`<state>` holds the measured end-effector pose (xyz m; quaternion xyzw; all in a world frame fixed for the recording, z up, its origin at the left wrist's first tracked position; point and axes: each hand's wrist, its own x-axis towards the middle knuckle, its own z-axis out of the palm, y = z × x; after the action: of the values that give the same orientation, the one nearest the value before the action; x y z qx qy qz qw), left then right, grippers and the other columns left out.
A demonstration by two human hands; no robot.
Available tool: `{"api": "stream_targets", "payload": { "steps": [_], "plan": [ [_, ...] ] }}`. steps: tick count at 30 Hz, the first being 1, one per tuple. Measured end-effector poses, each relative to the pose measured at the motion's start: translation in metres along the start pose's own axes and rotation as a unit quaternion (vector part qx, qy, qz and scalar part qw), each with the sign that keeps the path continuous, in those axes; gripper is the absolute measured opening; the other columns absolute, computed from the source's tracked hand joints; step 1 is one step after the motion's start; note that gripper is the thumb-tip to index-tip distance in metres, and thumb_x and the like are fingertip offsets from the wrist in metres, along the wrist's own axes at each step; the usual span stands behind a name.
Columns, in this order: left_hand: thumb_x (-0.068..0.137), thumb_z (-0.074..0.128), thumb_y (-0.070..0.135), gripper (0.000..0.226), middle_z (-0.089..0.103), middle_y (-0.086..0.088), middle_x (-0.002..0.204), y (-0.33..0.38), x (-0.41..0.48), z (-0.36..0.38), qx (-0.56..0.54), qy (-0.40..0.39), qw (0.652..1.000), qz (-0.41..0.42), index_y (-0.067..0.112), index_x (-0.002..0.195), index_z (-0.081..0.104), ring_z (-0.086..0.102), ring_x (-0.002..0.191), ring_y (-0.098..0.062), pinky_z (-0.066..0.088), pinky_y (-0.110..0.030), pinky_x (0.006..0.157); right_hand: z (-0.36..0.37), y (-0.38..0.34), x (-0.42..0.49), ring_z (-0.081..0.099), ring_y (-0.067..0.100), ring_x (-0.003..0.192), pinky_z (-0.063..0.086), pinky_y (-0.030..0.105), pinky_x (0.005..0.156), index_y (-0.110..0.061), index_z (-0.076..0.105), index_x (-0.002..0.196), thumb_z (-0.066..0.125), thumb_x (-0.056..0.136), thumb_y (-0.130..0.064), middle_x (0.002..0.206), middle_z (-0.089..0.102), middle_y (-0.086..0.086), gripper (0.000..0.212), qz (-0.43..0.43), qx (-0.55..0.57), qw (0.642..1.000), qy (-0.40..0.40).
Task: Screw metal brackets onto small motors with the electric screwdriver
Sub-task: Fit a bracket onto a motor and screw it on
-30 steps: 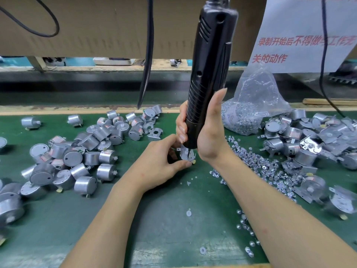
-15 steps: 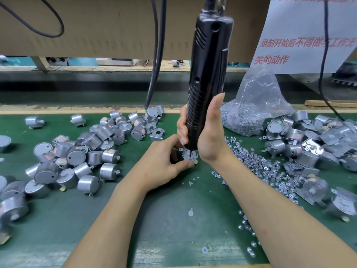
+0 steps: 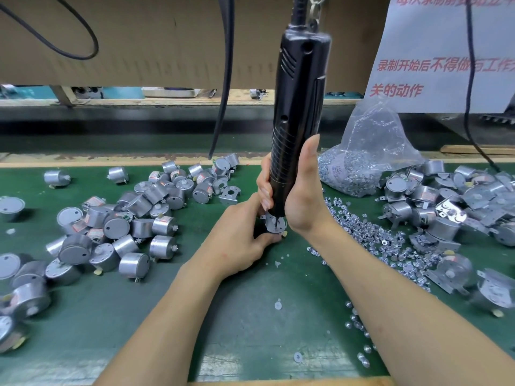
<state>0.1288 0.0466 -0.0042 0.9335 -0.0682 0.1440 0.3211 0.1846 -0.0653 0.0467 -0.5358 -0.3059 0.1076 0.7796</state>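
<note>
Gripping the electric screwdriver (image 3: 299, 107) low on its ribbed barrel: right hand (image 3: 303, 196), fingers curled round the far side, thumb laid straight up the near side. Tool is a slim black body, near upright, with vent slots near the top, hung from a chain (image 3: 315, 9) at top centre of the frame. Bit tip is down on the bracket (image 3: 274, 222) at frame centre. Bracket is a small bright metal plate with tabs at its edge, lying flat on top of the motor (image 3: 276, 232). Left hand (image 3: 242, 235) wraps that motor from the left, thumb and fingers closed round it, so the can is mostly hidden. It's held low at the green mat (image 3: 250, 330); can't tell if it rests on it. Left of frame: heap of bare motors (image 3: 117, 227), round silver cans with stub shafts, some with red-and-white labels. One loose bracket (image 3: 230, 194) lies just above the left hand. Right of centre: clear bag of screws (image 3: 367, 160), with loose screws (image 3: 376, 238) spilled below it beside the right wrist. Far right: pile of motors with brackets on (image 3: 446, 207). Upper right: white sheet (image 3: 446, 37) with red characters
</note>
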Motion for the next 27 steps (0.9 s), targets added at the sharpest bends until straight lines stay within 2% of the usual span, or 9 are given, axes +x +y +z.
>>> {"api": "stream_targets", "payload": {
  "steps": [3,7,12,14,17,21,24,27],
  "plan": [
    [0.083,0.075,0.032,0.033,0.068,0.007,0.094,0.0,0.0,0.0,-0.004,-0.005,1.0,-0.005,0.019,0.107,0.056,0.059,0.083,-0.017,0.048,-0.037,0.073,0.003,0.001,-0.001,0.038,0.022,0.038,0.034,0.032,0.049,-0.021,0.053,0.057,0.045,0.062,-0.101,0.05,0.046,0.003,0.081,0.006,0.0,1.0,0.0],
    [0.084,0.074,0.03,0.021,0.068,0.01,0.086,-0.001,0.0,0.0,-0.009,-0.011,1.0,-0.006,0.022,0.098,0.061,0.06,0.079,-0.012,0.049,-0.033,0.069,0.01,0.005,0.0,0.039,0.021,0.037,0.032,0.031,0.046,-0.015,0.052,0.06,0.048,0.063,-0.099,0.049,0.046,0.004,0.085,0.005,0.003,1.0,-0.003],
    [0.082,0.077,0.028,0.023,0.066,0.015,0.087,-0.004,-0.001,0.001,-0.029,-0.004,1.0,0.007,0.022,0.098,0.061,0.055,0.077,0.0,0.041,-0.013,0.065,0.008,0.004,0.0,0.039,0.02,0.039,0.034,0.028,0.046,-0.018,0.053,0.06,0.047,0.06,-0.101,0.05,0.046,0.003,0.083,0.006,0.011,1.0,-0.013],
    [0.081,0.078,0.029,0.026,0.066,0.015,0.088,-0.005,0.0,0.002,-0.026,-0.002,1.0,0.011,0.022,0.101,0.061,0.052,0.075,0.002,0.039,-0.009,0.065,0.008,0.003,0.001,0.039,0.019,0.039,0.034,0.026,0.047,-0.018,0.053,0.061,0.048,0.057,-0.102,0.05,0.047,0.002,0.084,0.009,0.023,1.0,-0.016],
    [0.081,0.078,0.032,0.031,0.065,0.013,0.091,-0.005,0.001,0.004,-0.018,0.001,1.0,0.018,0.022,0.105,0.061,0.049,0.078,0.003,0.039,-0.011,0.066,0.007,0.001,0.002,0.039,0.019,0.04,0.034,0.027,0.048,-0.014,0.052,0.062,0.048,0.058,-0.101,0.05,0.046,0.002,0.087,0.004,0.023,1.0,-0.02],
    [0.082,0.077,0.035,0.036,0.058,0.015,0.091,-0.005,0.0,0.005,-0.005,0.001,1.0,0.014,0.022,0.11,0.06,0.048,0.079,-0.004,0.041,-0.027,0.069,0.006,-0.003,0.002,0.039,0.02,0.04,0.034,0.029,0.048,-0.015,0.052,0.062,0.047,0.06,-0.1,0.05,0.046,0.003,0.086,-0.005,0.024,0.999,-0.02],
    [0.081,0.076,0.039,0.043,0.057,0.014,0.094,-0.005,0.0,0.004,-0.001,-0.006,1.0,0.009,0.025,0.116,0.056,0.047,0.078,-0.003,0.039,-0.026,0.068,0.004,-0.007,0.003,0.039,0.02,0.041,0.034,0.03,0.048,-0.013,0.052,0.064,0.047,0.06,-0.1,0.051,0.046,0.003,0.087,-0.014,0.022,1.0,-0.016],
    [0.076,0.079,0.042,0.051,0.058,0.014,0.1,-0.005,-0.001,0.0,-0.006,-0.021,1.0,0.0,0.028,0.117,0.054,0.048,0.076,0.009,0.033,-0.013,0.066,0.0,-0.011,0.003,0.039,0.02,0.041,0.033,0.029,0.047,-0.011,0.051,0.065,0.048,0.06,-0.099,0.051,0.046,0.002,0.088,-0.019,0.023,0.999,-0.015]
  ]
}}
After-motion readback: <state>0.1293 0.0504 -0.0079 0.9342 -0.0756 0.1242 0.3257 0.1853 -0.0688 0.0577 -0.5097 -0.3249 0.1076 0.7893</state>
